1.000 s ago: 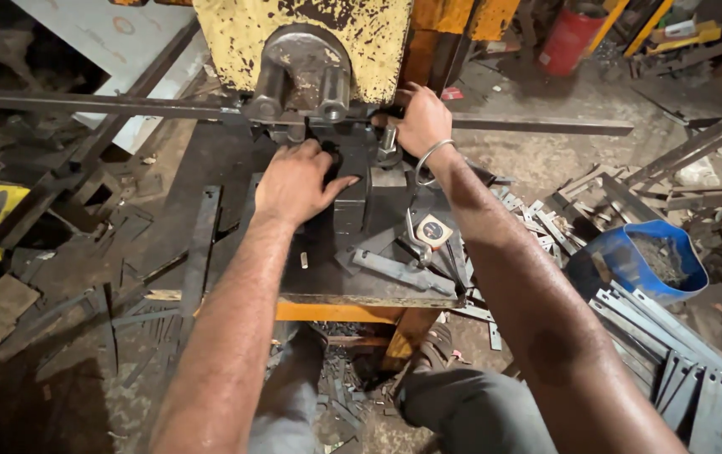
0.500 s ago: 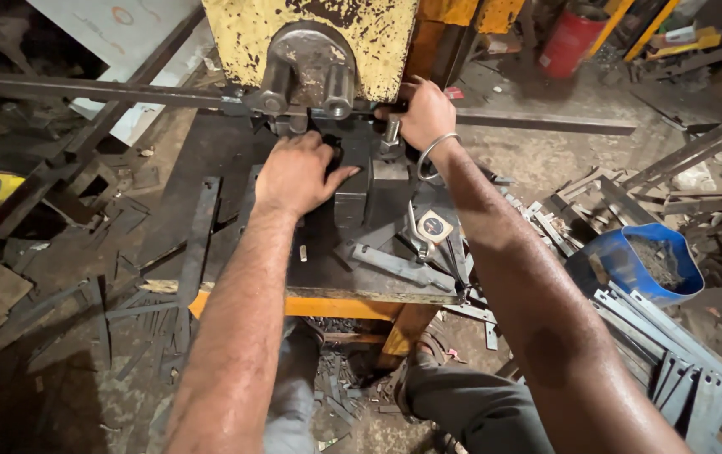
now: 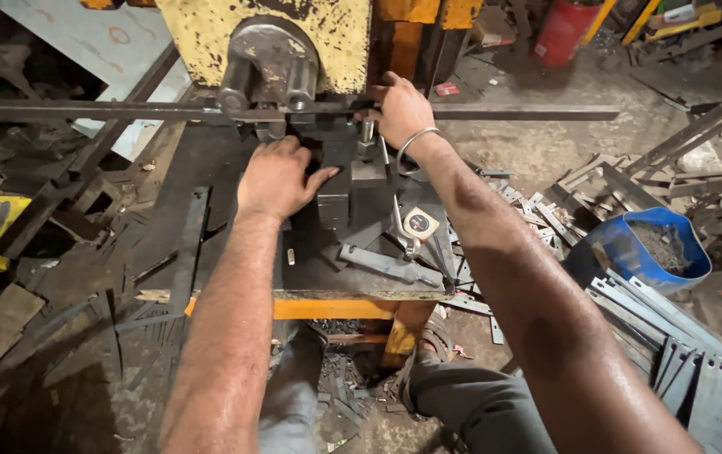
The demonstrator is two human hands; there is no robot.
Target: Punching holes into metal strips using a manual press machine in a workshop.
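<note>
Across the yellow press (image 3: 210, 38), a long flat steel bar (image 3: 84, 110) overhangs both sides, scrap crowding the bench (image 3: 344, 294) edges. Right hand (image 3: 400, 109) grips the bar; left hand (image 3: 277, 178) lies spread, palm down, on the die block (image 3: 336, 197)

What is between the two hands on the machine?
In the head view, dark metal blocks of the machine's die sit between the left hand and the right hand, under the long bar.

**Hands at the press, scrap all around**

A long steel bar (image 3: 504, 111) lay crosswise through the press (image 3: 277, 42). The right hand (image 3: 399, 109) gripped it just right of the die; the left hand (image 3: 277, 176) rested on the table (image 3: 327, 277) before it. A bucket (image 3: 642, 252) stood to the right, cut strips (image 3: 680, 345) in front of it.
</note>
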